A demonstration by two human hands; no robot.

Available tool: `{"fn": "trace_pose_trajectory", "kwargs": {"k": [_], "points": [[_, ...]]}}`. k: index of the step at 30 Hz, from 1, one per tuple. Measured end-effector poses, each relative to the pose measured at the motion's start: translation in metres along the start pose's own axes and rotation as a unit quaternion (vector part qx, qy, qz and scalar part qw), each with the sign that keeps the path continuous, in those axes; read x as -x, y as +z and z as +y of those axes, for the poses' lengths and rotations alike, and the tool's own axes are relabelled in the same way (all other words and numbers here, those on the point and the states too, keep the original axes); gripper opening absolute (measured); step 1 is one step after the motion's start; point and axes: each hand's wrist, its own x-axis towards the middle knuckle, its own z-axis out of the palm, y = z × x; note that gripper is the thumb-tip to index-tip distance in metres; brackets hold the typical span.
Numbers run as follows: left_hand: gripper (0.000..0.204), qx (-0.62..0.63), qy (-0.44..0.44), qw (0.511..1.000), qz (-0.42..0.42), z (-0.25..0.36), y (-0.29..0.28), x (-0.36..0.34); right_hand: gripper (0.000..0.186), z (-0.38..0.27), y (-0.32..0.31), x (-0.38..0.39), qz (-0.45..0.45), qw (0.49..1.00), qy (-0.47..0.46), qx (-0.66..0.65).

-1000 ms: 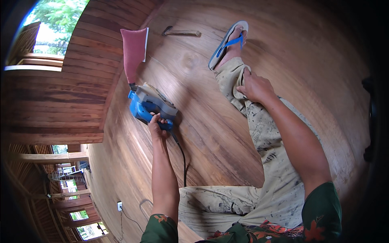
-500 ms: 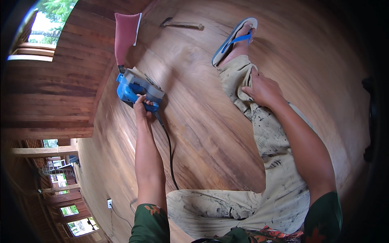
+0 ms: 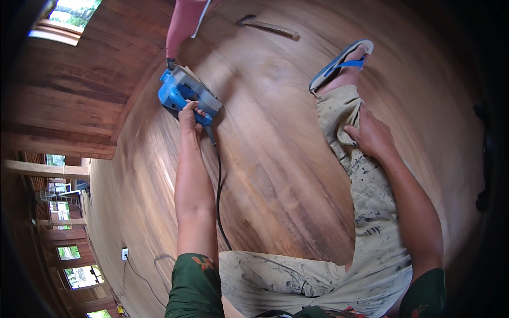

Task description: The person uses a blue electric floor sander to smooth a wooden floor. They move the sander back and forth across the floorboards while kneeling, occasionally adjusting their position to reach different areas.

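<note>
My left hand [image 3: 191, 115] is wrapped round the rear handle of a blue and grey belt sander [image 3: 174, 96]. The sander rests on the wooden floorboards, out at my arm's length. A pink cloth dust bag [image 3: 183, 26] rises from its far end and is cut off by the top edge. From the handle a black power cord [image 3: 219, 183] runs back toward my lap. On the right, my right hand [image 3: 375, 131] grips the paint-stained beige trouser leg [image 3: 344, 114] near my shin, its fingers partly hidden by the cloth. Below it is my foot in a blue-strapped flip-flop [image 3: 331, 69].
A hammer [image 3: 270, 27] with a wooden handle lies on the floorboards [image 3: 275, 159] beyond the sander. A plank wall [image 3: 69, 90] with a window stands at the left. Farther back are a white power outlet box [image 3: 124, 254] with a cord and a metal ladder [image 3: 61, 196].
The whole view has turned, and the hammer and foot appear farther right. The sander sits higher in the picture, its bag now cut off at the top. Both hands keep their holds.
</note>
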Motion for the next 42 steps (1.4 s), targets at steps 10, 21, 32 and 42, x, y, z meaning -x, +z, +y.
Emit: {"fn": "trace_pose_trajectory", "kwargs": {"k": [10, 21, 32, 42], "points": [[0.023, 0.031, 0.026, 0.999, -0.001, -0.021, 0.024, 0.13, 0.081, -0.005, -0.009, 0.01, 0.02, 1.0, 0.005, -0.002], [0.028, 0.045, 0.019, 0.999, 0.011, -0.064, 0.036, 0.264, 0.079, 0.0, -0.009, 0.011, 0.025, 1.0, 0.001, -0.017], [0.028, 0.046, -0.001, 0.999, 0.028, -0.097, 0.036, 0.386, 0.075, -0.001, -0.011, 0.014, 0.021, 1.0, -0.003, -0.01], [0.029, 0.02, 0.017, 0.999, 0.04, -0.096, 0.04, 0.38, 0.084, 0.002, -0.006, 0.004, 0.006, 1.0, -0.005, -0.006]]}}
